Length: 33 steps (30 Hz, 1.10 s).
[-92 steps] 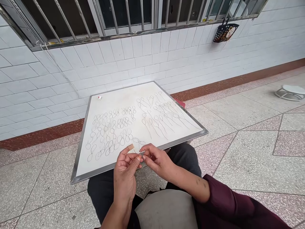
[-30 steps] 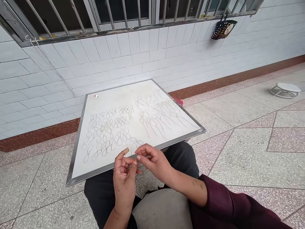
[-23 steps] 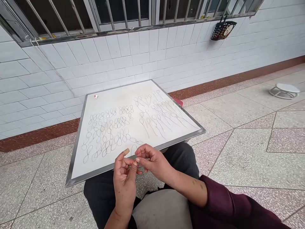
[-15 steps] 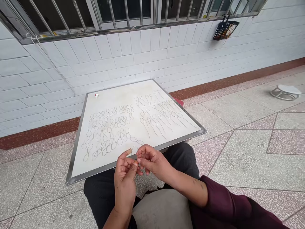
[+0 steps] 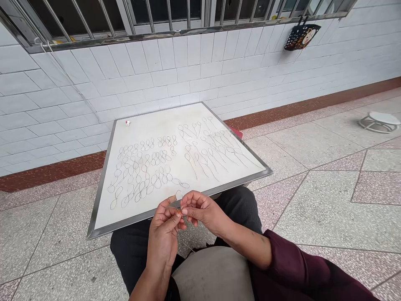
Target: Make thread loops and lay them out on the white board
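Above my lap, at the near edge of a white board (image 5: 156,115), both hands meet fingertip to fingertip. A thin wire loop (image 5: 178,193) rises between them, and a loose end hangs below. My left hand (image 5: 164,234) pinches the wire between thumb and fingers; a tan wrap (image 5: 172,199) covers its index fingertip. My right hand (image 5: 203,211) pinches the same wire from the right. The exact crossing of the wire is hidden by the fingers. On the board, several figure-eight wire loops (image 5: 138,192) lie at left, and several single loops with long tails (image 5: 209,161) lie at right.
The board has a grey metal frame (image 5: 125,228). A small red-and-white object (image 5: 128,123) sits at its far left corner. Behind stands a white tiled wall (image 5: 140,79) with a barred window. A dark bag (image 5: 302,36) hangs there; a white stool (image 5: 379,121) stands right.
My hands stay together, with only slight finger movement. The wire loop stands out higher between them, and a loose end now shows below. The view has shifted slightly.
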Motion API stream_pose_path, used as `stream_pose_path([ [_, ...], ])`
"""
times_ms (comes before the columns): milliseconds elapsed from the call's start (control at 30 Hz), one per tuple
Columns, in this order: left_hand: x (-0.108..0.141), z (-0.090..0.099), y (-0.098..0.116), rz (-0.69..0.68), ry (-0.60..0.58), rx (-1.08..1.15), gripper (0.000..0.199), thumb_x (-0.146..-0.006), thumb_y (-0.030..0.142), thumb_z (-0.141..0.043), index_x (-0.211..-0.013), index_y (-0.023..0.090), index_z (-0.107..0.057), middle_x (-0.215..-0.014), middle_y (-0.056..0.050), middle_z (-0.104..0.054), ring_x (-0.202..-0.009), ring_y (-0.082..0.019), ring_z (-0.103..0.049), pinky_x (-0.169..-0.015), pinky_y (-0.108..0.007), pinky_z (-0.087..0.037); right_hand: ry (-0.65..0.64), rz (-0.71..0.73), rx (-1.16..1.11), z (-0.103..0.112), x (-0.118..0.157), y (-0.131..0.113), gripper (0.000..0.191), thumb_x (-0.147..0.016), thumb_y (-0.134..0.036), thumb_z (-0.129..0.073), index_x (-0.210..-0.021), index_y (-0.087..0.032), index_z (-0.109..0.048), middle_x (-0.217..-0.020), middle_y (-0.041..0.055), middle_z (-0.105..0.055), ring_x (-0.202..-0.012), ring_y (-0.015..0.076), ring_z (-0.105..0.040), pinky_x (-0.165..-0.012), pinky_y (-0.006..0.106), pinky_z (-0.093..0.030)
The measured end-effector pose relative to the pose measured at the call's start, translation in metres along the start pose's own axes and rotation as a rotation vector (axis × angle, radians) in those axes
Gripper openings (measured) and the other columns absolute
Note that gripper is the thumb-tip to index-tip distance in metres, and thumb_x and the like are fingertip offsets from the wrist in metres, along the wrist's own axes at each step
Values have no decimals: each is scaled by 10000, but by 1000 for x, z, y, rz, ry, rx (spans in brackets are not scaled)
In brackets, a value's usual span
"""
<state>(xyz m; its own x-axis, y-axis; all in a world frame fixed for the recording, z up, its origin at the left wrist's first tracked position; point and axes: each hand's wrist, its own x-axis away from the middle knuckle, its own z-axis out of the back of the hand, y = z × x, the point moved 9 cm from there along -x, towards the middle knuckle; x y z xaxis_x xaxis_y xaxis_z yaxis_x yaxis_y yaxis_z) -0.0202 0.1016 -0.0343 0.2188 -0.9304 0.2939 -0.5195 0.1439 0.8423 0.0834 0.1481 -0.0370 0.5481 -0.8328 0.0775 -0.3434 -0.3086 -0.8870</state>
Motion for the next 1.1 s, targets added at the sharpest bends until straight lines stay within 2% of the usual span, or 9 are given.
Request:
stream_pose_path([
  [267, 1, -1, 3, 8, 20, -42, 530, -630, 218, -843, -1105, 145, -621, -652, 48, -631, -541, -102, -563, -523, -227, -445, -39, 15, -74, -3, -2, 6, 328, -751, -387, -831, -874, -182, -606, -677, -60, -572, -512, 51, -486, -441, 154, -358],
  [400, 1, 1, 7, -24, 21, -110, 560, -675, 248, -831, -1173, 159, -590, -673, 53, -632, -559, -108, -569, -552, -241, -466, -22, 68, 24, 7, -3, 4, 302, -829, -390, -764, -1004, -220, -585, -799, -39, -594, -551, 66, -513, -457, 172, -404],
  [467, 1, 4, 12, -69, 26, -158, 552, -711, 262, -815, -1203, 175, -578, -689, 57, -634, -554, -104, -566, -569, -246, -472, 66, 220, 257, 18, 0, -13, 228, -904, -368, -683, -1061, -243, -574, -827, -29, -596, -566, 83, -528, -487, 202, -456],
  [533, 2, 6, 16, -114, 22, -197, 521, -742, 273, -795, -1209, 190, -580, -698, 61, -634, -544, -101, -564, -577, -249, -471, 122, 464, 583, 18, 9, -40, 123, -957, -316, -615, -1056, -244, -599, -888, 5, -623, -654, 111, -585, -590, 249, -527],
  [633, 4, 6, 20, -152, 5, -235, 480, -768, 271, -774, -1205, 205, -588, -704, 63, -629, -551, -102, -571, -584, -248, -471, 0, 797, 1016, -10, 25, -66, 131, -996, -204, -548, -1084, -232, -641, -1130, 68, -654, -936, 156, -650, -774, 286, -564],
  [700, 5, 5, 22, -170, -4, -249, 455, -777, 264, -765, -1196, 211, -594, -700, 67, -619, -550, -100, -569, -586, -246, -471, -120, 906, 1224, -27, 31, -69, 191, -1009, -144, -498, -1115, -218, -638, -1192, 67, -662, -982, 159, -638, -757, 269, -560],
  [867, 5, 6, 23, -197, -2, -264, 423, -795, 249, -747, -1191, 224, -601, -712, 68, -606, -542, -91, -549, -564, -234, -465, -295, 881, 1518, -42, 26, -66, 208, -1010, -110, -462, -1106, -183, -631, -1085, 48, -683, -875, 165, -573, -677, 274, -526],
  [1000, 3, 12, 21, -184, 35, -232, 399, -774, 236, -749, -1150, 213, -617, -712, 63, -598, -510, -84, -514, -495, -221, -420, -353, 812, 1540, -44, 20, -61, 173, -1005, -115, -468, -1037, -171, -628, -1027, 69, -654, -883, 178, -562, -671, 281, -517],
  [1100, 1, 12, 18, -157, 32, -210, 393, -757, 220, -749, -1130, 204, -624, -703, 60, -601, -503, -82, -510, -494, -221, -413, -334, 781, 1499, -41, 18, -56, 172, -1020, -155, -453, -999, -175, -622, -1013, 80, -642, -883, 180, -569, -664, 285, -516],
])
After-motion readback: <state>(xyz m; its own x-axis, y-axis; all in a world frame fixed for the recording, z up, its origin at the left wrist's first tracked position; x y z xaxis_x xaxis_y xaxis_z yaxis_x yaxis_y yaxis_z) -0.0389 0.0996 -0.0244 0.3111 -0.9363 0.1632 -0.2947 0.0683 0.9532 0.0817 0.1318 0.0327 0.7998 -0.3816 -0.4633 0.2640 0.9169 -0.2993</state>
